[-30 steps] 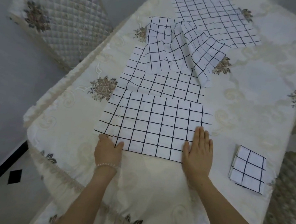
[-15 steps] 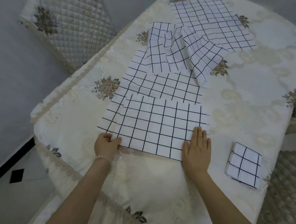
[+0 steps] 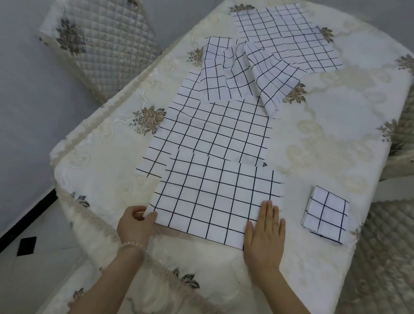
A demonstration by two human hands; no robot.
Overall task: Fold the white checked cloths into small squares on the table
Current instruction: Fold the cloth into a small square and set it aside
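As a person leans over a table (image 3: 333, 152) draped in a cream embroidered covering, a white checked cloth (image 3: 216, 197) lies flat at the table's near edge, already doubled into a wide rectangle. The left hand (image 3: 136, 224) pinches the cloth's near left corner between thumb and curled fingers; a bead bracelet (image 3: 133, 246) circles that wrist. The right hand (image 3: 265, 235) lies flat, fingers straight and close together, pressing down on the cloth's near right corner, with the heel of the palm on the bare table.

Just beyond that cloth, partly tucked under its far edge, a second cloth (image 3: 215, 129) lies spread out flat. Farther along the table a crumpled cloth (image 3: 248, 75) sits heaped on the second one's far edge, and beyond it a fourth cloth (image 3: 287, 35) lies open near the table's far end.

To the right of the cloth in hand, apart from it and near the table's right edge, rests a folded square (image 3: 325, 216) of the same checked fabric.

Quilted chairs stand around the table: one (image 3: 98, 34) off its left side, two others (image 3: 397, 261) along its right.
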